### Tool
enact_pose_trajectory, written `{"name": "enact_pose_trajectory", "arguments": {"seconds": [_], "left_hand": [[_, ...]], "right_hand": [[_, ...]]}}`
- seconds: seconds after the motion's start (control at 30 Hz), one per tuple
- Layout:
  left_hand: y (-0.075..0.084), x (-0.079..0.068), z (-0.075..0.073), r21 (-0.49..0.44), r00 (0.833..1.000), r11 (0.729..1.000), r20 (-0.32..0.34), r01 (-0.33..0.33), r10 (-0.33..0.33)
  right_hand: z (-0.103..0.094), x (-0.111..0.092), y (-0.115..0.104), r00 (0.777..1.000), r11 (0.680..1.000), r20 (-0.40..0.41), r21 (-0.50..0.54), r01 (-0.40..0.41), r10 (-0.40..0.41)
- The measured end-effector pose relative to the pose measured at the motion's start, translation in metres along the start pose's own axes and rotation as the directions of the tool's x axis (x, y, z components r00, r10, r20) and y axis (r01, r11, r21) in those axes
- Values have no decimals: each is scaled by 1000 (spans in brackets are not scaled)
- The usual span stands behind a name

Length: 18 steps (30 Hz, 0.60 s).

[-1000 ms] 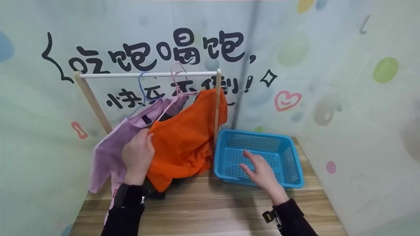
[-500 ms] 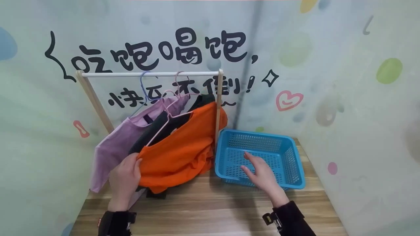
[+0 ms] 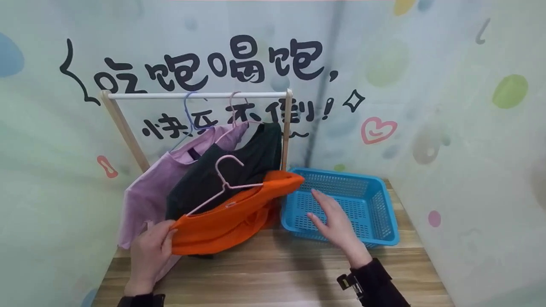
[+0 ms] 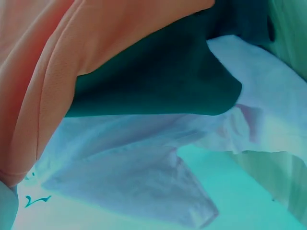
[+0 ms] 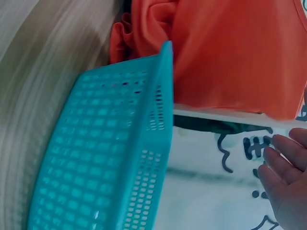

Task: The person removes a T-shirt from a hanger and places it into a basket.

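Note:
In the head view, my left hand pinches the left shoulder of an orange T-shirt. A pink clothes hanger sits inside that shirt, its hook free of the rail and tilted up. Fabric of the orange shirt fills the upper left of the left wrist view, where the fingers are hidden. Above the near side of a blue plastic basket hovers my right hand, fingers extended and holding nothing. Its fingers show at the right edge of the right wrist view.
A small clothes rack has a white rail and wooden posts. From it hang a dark green shirt and a purple shirt on hangers. All stand on a wood-grain table enclosed by printed walls.
My left hand has drawn the orange shirt and its hanger down and toward me, off the rail, uncovering the dark green shirt behind. The right hand has barely moved.

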<state>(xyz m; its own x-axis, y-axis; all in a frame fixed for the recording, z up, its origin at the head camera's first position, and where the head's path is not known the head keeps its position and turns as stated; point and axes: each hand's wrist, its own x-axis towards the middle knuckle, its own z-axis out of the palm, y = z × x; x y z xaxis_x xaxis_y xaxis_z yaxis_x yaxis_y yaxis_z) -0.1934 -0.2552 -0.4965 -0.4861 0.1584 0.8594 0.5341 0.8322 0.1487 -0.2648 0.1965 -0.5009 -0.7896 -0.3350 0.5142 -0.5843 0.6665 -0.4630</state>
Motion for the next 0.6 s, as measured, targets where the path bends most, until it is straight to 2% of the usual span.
{"name": "enact_pose_trajectory", "arguments": {"seconds": [0.17, 0.33, 0.47, 0.6], "left_hand": [[9, 10, 2, -60, 999, 998, 29, -37, 39], [18, 23, 11, -109, 995, 989, 1, -101, 102], [24, 31, 20, -124, 988, 981, 6, -152, 154], [31, 33, 30, -175, 985, 974, 67, -145, 159]], "right_hand": [[-2, 14, -17, 989, 992, -72, 12, 129, -128], [-6, 30, -39, 971, 975, -91, 11, 222, -220], [-7, 40, -56, 968, 968, -65, 50, 245, -242], [-5, 46, -72, 977, 966, -17, 141, 214, -214]]}}
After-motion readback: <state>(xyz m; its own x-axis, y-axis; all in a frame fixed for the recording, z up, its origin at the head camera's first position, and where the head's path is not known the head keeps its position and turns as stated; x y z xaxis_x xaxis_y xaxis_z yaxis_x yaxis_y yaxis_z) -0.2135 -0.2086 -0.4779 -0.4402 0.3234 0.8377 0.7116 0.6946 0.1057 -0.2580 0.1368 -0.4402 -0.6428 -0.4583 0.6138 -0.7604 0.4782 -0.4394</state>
